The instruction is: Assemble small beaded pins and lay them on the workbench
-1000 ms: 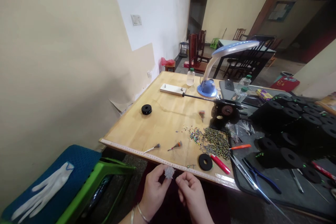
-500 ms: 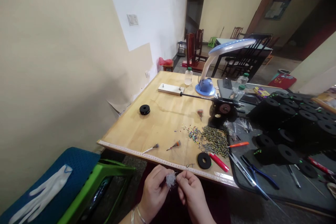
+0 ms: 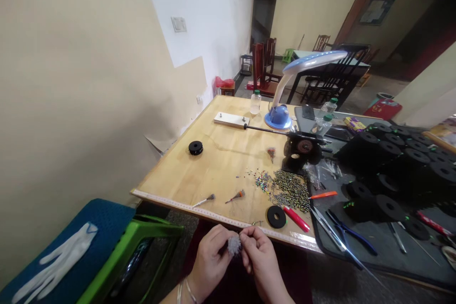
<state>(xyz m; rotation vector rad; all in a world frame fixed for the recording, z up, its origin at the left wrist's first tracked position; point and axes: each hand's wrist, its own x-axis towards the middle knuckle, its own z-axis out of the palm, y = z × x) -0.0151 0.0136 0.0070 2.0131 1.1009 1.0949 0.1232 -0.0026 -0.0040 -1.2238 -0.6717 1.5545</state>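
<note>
My left hand [image 3: 213, 256], with bangles at the wrist, pinches a small grey bristly tuft [image 3: 234, 245] between thumb and fingers just off the table's front edge. My right hand [image 3: 257, 251] is closed in a pinch right beside the tuft. Whatever lies between its fingertips is too small to make out. On the table just beyond my hands lie a flat black foam ring [image 3: 276, 216] and a red-handled tool [image 3: 297, 219]. To the left of these are a feathered piece with an orange tip [image 3: 235, 195] and a grey-tipped one with a white stem [image 3: 204, 200].
Many tiny striped pieces [image 3: 290, 187] are heaped mid-table. Behind stand a black clamp-like device [image 3: 302, 149], a blue lamp [image 3: 278, 118] and a bottle [image 3: 255, 103]. Scissors [image 3: 329, 230], blue pliers [image 3: 351, 235] and black foam rolls [image 3: 374, 206] occupy the right-hand mat. A tape measure [image 3: 199, 210] runs along the front edge.
The grey tuft has shifted slightly right and turned a little, its rounder side now facing me. Both hands stay close together, with only small finger movement.
</note>
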